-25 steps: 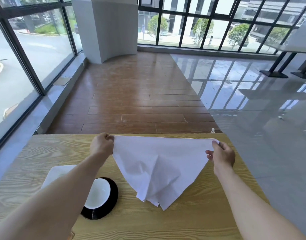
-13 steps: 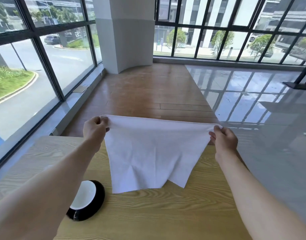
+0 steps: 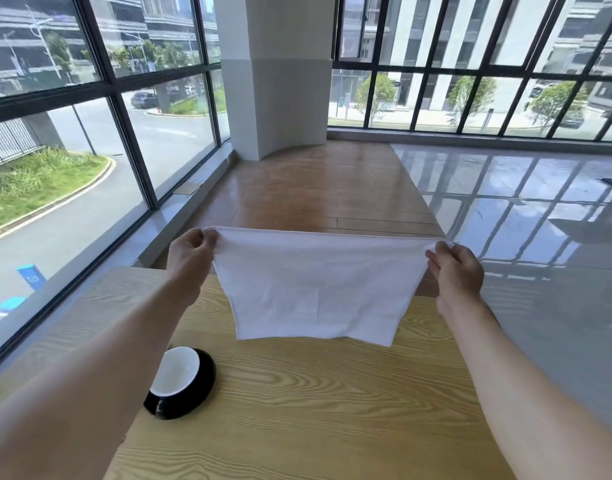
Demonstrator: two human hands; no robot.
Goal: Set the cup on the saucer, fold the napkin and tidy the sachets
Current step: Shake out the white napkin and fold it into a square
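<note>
A white cloth napkin [image 3: 315,289] hangs in the air over the far part of the wooden table [image 3: 315,410], stretched flat by its top edge. My left hand [image 3: 192,251] pinches its top left corner and my right hand [image 3: 457,266] pinches its top right corner. The napkin's lower edge hangs clear above the tabletop. A black cup with a white inside [image 3: 179,382] stands on the table at the lower left, partly hidden behind my left forearm. No saucer or sachets are in view.
The table's far edge lies just behind the napkin and its left edge runs along a glass window wall [image 3: 89,150]. Beyond are a wooden and tiled floor and a white pillar [image 3: 276,74].
Both hands have lifted the napkin higher and spread it from a hanging triangle into a flat sheet. My view has tilted up, and the white tray seen earlier at the left has dropped out of view.
</note>
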